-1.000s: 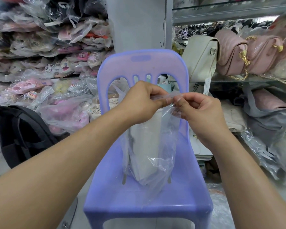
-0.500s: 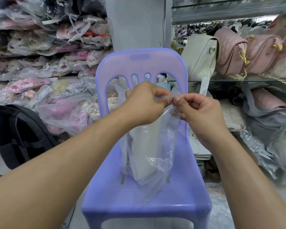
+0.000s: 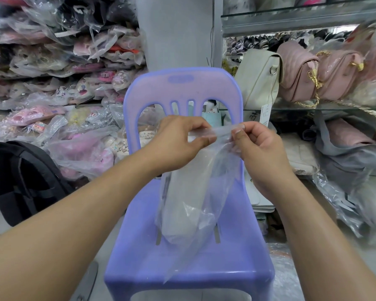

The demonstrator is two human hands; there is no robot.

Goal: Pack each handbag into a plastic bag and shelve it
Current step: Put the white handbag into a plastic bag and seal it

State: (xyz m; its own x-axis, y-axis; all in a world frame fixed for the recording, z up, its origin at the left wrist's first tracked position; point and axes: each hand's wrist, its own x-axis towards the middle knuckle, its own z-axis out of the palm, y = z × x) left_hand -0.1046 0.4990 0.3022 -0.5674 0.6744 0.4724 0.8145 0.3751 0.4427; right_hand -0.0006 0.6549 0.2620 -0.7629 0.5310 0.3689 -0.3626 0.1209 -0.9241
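Handbag (image 3: 178,205): pale, upright inside the plastic bag (image 3: 213,177), directly below both hands, standing on the seat of the chair (image 3: 226,263).

Step in hand, as judged: closing the bag mouth.
- Draw the film taut between the hands.
- Gather the slack above the handbag and press out trapped air before sealing.
- Avoid tearing the thin film.

Left hand (image 3: 178,142): fingers curled, thumb and forefinger pinching the mouth edge.

Right hand (image 3: 258,153): fingers curled, pinching the same edge just beside the left.

Possibly a sealing strip at the pinch; too blurred to confirm.

Beyond the right hand: glass shelf (image 3: 345,106) carrying a cream handbag (image 3: 258,79) and pink handbags (image 3: 302,72); probable destination.
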